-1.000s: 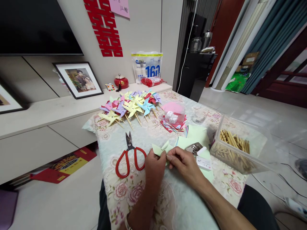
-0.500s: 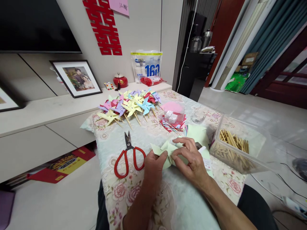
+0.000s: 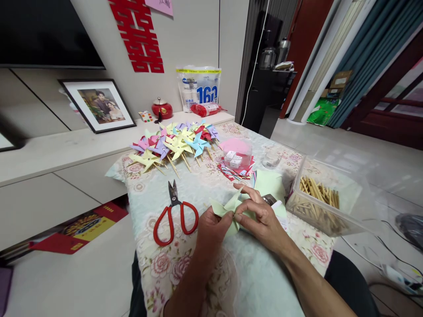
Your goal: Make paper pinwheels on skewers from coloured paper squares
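Here, above the bench [image 3: 198,189], the left hand [image 3: 211,229] and right hand [image 3: 264,222] pinch a pale green paper pinwheel [image 3: 228,207], fingers closed on its folded points. Pressing the points together at the centre seems wise. Red scissors [image 3: 173,213] lie left.

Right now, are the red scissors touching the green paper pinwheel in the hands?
Apart. The head view shows bare tablecloth between the red scissors and the green paper pinwheel.
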Available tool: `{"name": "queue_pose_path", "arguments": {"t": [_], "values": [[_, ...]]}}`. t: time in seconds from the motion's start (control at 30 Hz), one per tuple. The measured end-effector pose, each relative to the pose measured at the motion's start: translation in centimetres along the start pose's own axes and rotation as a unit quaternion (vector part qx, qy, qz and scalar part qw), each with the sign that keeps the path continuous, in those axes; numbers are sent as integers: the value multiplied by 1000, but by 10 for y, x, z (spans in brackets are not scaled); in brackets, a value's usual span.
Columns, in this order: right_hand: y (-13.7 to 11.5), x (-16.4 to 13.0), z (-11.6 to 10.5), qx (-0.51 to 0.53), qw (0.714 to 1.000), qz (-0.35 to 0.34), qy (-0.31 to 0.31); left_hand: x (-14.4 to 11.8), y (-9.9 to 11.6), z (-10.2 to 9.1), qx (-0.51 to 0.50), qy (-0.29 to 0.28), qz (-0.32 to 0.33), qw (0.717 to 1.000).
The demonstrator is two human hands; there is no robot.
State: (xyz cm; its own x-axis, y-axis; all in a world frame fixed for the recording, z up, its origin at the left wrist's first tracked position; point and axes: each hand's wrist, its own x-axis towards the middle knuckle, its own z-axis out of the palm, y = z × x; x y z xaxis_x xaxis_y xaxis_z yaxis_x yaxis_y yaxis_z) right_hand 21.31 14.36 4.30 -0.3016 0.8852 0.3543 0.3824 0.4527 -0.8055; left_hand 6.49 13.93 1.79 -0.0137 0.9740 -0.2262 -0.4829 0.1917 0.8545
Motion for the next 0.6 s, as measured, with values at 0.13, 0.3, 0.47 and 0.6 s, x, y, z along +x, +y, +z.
{"name": "queue_pose_path", "arguments": {"t": [0.13,0.3,0.47,0.6], "values": [[3,0,-3,30,999,7,-15,-2,2,1,15,0,1,1000],[2,1,-7,40,999,13,-30,-5,4,3,36,7,10,999],[-1,2,-10,48,998,32,-40,-6,2,3,68,20,33,997],[2,3,-8,58,998,34,-19,-5,1,3,86,26,39,995]]}}
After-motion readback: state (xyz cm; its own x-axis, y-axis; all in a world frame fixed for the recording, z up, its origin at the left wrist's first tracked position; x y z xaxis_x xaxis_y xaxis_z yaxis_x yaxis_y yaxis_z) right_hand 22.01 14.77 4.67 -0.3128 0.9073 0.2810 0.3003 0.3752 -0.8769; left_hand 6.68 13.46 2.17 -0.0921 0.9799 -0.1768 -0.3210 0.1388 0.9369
